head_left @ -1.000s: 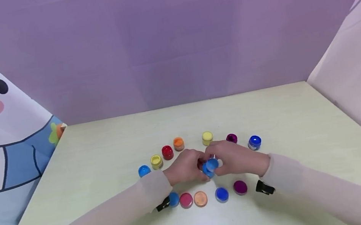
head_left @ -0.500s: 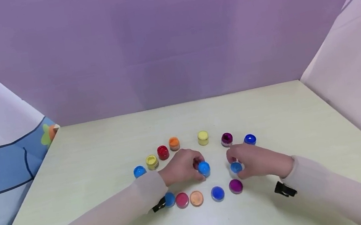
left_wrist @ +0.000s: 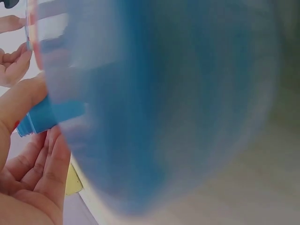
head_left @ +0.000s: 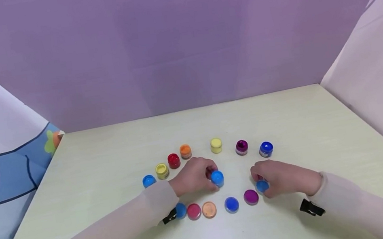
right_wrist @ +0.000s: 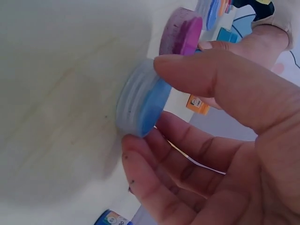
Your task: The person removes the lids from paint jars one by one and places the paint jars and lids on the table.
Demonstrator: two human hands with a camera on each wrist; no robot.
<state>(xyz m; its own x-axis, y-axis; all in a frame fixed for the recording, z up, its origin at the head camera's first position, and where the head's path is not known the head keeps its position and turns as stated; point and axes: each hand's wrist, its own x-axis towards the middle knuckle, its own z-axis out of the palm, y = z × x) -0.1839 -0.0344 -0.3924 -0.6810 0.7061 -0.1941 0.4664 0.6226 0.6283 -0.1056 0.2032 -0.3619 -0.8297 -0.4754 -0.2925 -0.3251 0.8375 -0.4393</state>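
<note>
My left hand (head_left: 195, 175) holds a small light blue paint jar (head_left: 217, 178) between thumb and fingers, its blue top facing up, near the middle of the table. That same paint jar (left_wrist: 42, 116) shows between thumb and fingers in the left wrist view. To the right, my right hand (head_left: 284, 176) pinches a blue jar lid (head_left: 261, 186) by its rim. In the right wrist view the lid (right_wrist: 145, 101) has a clear ridged edge and is low over the tabletop; whether it touches cannot be told. A purple lid (head_left: 251, 197) lies just left of it.
Paint jars stand in an arc behind the hands, from a blue jar (head_left: 149, 181) through a red jar (head_left: 173, 160) to a dark blue jar (head_left: 266, 149). Several lids lie in front, including a peach lid (head_left: 209, 209). A purple backdrop (head_left: 181, 47) rises behind the table.
The hands were together at the jar; my right hand has moved right and toward the table's front with the blue lid, off the jar. My left hand keeps holding the jar in place.
</note>
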